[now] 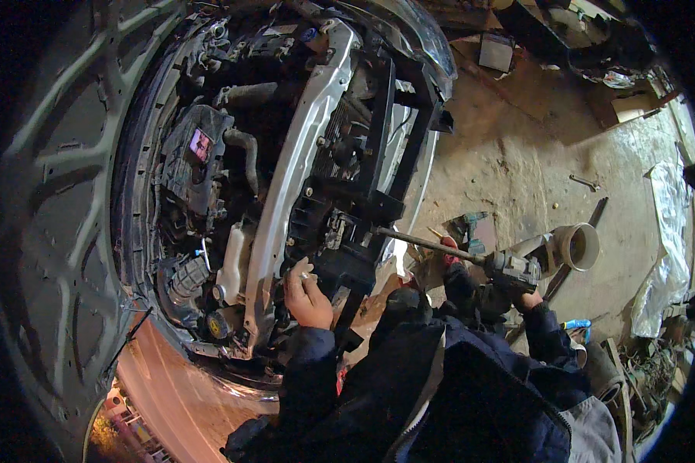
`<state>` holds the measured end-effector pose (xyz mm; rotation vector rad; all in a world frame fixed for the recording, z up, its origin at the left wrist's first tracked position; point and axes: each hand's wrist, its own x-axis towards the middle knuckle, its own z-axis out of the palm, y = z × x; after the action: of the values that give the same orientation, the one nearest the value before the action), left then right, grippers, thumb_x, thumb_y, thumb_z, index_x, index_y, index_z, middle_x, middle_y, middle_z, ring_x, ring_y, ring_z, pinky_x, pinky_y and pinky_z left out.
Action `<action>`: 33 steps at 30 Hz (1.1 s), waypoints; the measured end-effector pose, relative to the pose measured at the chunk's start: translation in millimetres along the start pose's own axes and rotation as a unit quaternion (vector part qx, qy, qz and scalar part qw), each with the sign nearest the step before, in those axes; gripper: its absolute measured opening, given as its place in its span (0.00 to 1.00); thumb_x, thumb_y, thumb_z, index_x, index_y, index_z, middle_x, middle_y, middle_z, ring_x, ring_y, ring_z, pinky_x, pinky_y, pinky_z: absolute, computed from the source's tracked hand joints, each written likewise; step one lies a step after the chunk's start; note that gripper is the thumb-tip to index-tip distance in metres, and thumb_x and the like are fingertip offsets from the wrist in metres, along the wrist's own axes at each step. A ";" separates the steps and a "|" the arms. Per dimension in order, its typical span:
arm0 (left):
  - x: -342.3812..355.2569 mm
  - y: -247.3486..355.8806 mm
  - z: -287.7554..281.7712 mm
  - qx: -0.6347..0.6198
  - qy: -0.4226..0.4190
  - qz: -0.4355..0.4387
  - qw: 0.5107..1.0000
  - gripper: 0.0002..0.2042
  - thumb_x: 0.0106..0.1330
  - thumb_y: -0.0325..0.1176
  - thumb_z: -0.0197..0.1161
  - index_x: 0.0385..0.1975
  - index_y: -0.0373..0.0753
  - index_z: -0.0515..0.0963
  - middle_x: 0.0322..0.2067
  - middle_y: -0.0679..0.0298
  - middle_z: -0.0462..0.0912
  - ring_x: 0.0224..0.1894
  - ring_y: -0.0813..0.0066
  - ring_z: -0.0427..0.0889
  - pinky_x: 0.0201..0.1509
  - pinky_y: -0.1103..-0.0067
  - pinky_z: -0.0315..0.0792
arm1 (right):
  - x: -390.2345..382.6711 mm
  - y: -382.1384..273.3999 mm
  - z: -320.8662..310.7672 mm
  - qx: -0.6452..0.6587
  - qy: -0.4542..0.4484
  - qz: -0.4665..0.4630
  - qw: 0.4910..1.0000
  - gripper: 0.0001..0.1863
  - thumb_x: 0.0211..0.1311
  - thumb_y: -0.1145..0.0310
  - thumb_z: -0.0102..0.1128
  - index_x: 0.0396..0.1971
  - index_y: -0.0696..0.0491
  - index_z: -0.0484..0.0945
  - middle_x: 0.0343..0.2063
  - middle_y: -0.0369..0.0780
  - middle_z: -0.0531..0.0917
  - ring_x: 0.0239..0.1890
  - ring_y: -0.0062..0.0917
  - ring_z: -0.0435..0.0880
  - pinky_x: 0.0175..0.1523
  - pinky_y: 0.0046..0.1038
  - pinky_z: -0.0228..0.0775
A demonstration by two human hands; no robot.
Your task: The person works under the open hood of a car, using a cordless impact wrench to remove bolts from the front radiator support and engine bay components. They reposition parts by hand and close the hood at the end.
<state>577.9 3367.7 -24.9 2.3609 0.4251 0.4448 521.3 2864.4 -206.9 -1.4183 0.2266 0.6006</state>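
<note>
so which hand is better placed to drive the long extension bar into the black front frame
Right. The right hand grips the grey power driver, its long metal extension bar reaching the black front frame. The left hand only rests there.

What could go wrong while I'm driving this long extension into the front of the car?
The long extension bar runs at a slant from the power tool in the right hand; it may slip off the fastener. The left hand rests on the black front bracket close to the bar's tip, so a slip could strike its fingers. The coolant tank nearby could get knocked.
</note>
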 end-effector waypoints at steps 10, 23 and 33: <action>2.3 -36.8 6.1 0.029 -0.028 0.086 0.995 0.15 0.81 0.25 0.50 0.60 0.37 0.80 0.48 0.53 0.83 0.50 0.57 0.84 0.50 0.64 0.80 | -2.9 53.1 36.6 -0.152 -0.018 -0.047 0.987 0.20 0.78 0.68 0.60 0.66 0.54 0.81 0.56 0.39 0.87 0.53 0.27 0.86 0.58 0.34 0.81; 4.3 -37.3 10.6 -0.020 -0.009 0.093 0.995 0.14 0.74 0.24 0.53 0.54 0.35 0.81 0.45 0.49 0.83 0.46 0.47 0.83 0.53 0.58 0.76 | -9.9 76.8 72.7 0.023 0.025 0.063 0.997 0.23 0.74 0.63 0.66 0.65 0.52 0.82 0.58 0.37 0.86 0.54 0.27 0.85 0.60 0.35 0.80; 4.3 -36.6 12.1 -0.001 -0.009 0.105 0.994 0.15 0.73 0.23 0.52 0.55 0.35 0.81 0.45 0.48 0.82 0.46 0.46 0.83 0.51 0.58 0.77 | -3.9 61.0 83.0 -0.063 0.027 -0.026 0.997 0.20 0.63 0.68 0.74 0.55 0.53 0.85 0.40 0.33 0.86 0.36 0.20 0.82 0.38 0.28 0.77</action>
<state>580.3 3388.6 -57.5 2.4160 0.1679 0.5190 469.8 2945.7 -243.9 -1.5582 0.1969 0.5410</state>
